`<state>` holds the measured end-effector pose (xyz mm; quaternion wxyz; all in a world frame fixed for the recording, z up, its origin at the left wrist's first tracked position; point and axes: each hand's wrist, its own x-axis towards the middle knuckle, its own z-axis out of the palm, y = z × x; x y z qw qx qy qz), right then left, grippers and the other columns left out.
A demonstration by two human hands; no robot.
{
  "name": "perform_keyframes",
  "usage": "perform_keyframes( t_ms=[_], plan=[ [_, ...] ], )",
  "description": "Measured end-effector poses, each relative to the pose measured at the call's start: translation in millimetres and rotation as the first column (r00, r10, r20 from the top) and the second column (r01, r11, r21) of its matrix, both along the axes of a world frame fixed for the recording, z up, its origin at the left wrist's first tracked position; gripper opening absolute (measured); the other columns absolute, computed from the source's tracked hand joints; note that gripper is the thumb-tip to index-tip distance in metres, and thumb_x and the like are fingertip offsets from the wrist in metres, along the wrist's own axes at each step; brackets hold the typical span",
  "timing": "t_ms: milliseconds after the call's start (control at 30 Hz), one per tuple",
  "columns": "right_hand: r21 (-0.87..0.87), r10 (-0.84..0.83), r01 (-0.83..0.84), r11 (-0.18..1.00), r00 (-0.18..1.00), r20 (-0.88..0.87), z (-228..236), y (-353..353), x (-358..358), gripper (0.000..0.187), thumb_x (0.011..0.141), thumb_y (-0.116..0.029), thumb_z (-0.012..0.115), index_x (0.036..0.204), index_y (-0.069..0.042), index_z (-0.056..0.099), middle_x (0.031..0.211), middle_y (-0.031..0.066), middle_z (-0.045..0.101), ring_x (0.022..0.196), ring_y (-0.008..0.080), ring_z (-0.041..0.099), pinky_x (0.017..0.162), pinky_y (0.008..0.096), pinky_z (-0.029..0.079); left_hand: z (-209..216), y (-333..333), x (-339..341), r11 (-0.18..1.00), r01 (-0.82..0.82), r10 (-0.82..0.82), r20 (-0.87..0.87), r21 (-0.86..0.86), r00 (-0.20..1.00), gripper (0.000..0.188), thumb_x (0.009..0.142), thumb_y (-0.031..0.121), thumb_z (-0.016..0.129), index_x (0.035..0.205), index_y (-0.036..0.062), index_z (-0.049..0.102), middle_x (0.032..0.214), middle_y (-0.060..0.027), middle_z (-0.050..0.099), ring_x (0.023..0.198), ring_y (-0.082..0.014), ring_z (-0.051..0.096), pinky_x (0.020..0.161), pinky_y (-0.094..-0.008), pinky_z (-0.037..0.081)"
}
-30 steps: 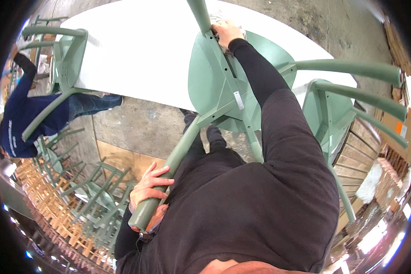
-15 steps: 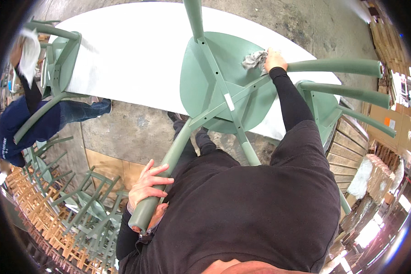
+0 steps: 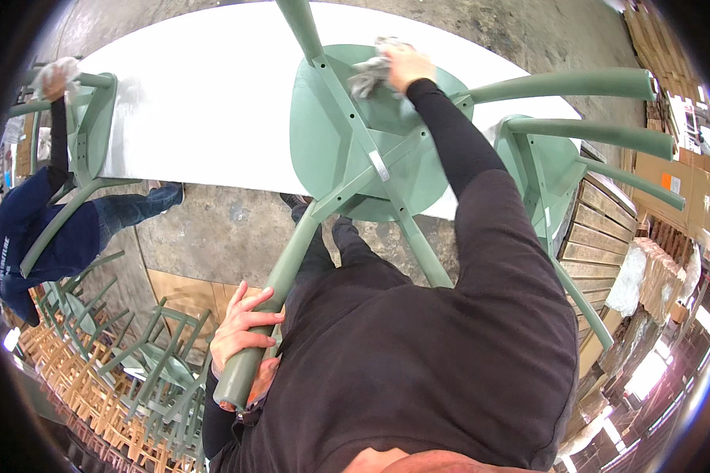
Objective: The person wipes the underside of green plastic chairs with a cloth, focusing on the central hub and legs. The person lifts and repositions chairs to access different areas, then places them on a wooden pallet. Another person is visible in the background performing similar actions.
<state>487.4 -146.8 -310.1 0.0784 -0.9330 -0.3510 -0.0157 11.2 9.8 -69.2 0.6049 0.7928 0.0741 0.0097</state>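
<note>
A green chair lies upside down in front of me on a white-covered table, its legs pointing up and outward and its crossed braces showing. My left hand is wrapped round the chair leg nearest my body, close to that leg's end. With my right hand I press a crumpled grey rag against the far part of the seat's underside. The right hand is slightly blurred, and the rag partly hides the fingertips.
Another green upturned chair stands close on the right, near a slatted wooden pallet and a cardboard box. At the left, a co-worker in dark blue handles a green chair with a pale cloth. Several stacked chairs fill the lower left.
My right hand and the rag have moved left and farther from me across the seat underside. My left hand keeps its hold on the leg. The co-worker's cloth has shifted too.
</note>
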Motion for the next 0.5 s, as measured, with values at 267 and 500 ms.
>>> perform_keyframes(
  t_ms=[267, 500],
  plan=[
    [-0.53, -0.251, 0.239, 0.814, 0.967, 0.051, 11.3, -67.2, 15.0, 0.034, 0.088, -0.029, 0.064, 0.117, -0.013, 0.07, 0.114, 0.0145, 0.074, 0.119, 0.0279, 0.066, 0.106, 0.0513, 0.04, -6.4, -2.2, 1.5, 0.999, -0.035, 0.037, 0.08, -0.015, 0.996, 0.023, 0.08, 0.028, 0.083, 0.082, 0.012, 0.066, 0.102, -0.0133, 0.077, 0.126, -0.045, 0.062, 0.118, -0.0685, 0.024],
    [-0.329, -0.122, 0.059, 0.943, 0.977, -0.173, -12.0, -38.2, -66.9, 0.035, 0.079, -0.03, 0.068, 0.107, -0.008, 0.067, 0.093, 0.0199, 0.074, 0.096, 0.0337, 0.072, 0.097, 0.0496, 0.046, -6.8, -4.8, 1.0, 0.998, -0.051, 0.054, 0.095, -0.03, 0.994, 0.031, 0.085, 0.037, 0.081, 0.081, 0.0126, 0.062, 0.1, -0.0136, 0.076, 0.125, -0.047, 0.062, 0.118, -0.0716, 0.02]
  ],
)
